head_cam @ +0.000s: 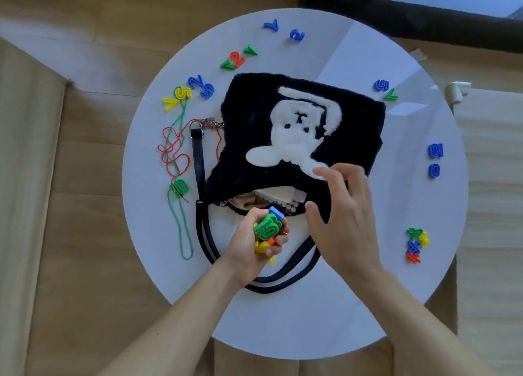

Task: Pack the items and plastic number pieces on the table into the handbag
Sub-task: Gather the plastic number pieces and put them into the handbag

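— Since it takes up most of the view, start with the counter (283,319)?
— Round and white, on a wooden floor (85,206). At its centre lies the handbag (254,115), black and furry with a white figure on its face, its mouth at 6 o'clock unzipped, showing a pale lining; what is inside I cannot tell.
— Straps?
— A dark strap (283,286) loops out toward 6 o'clock; a chain (210,123) with a ring sits at the bag's 9 o'clock.
— The hands?
— The left hand (254,244) is closed around a bunch of number pieces (267,227), a green 10 on top, just at the mouth. The right hand (343,214) hovers with fingers spread over the bag's 5 o'clock corner, gripping nothing.
— What lies loose?
— Red and green strings (177,160) with a green 10 at 9 o'clock; clusters of pieces at 10, 11 and 12; a blue 5 and green piece (386,89) at 2; two blue pieces (435,160) at 3; a small cluster (416,244) at 4.
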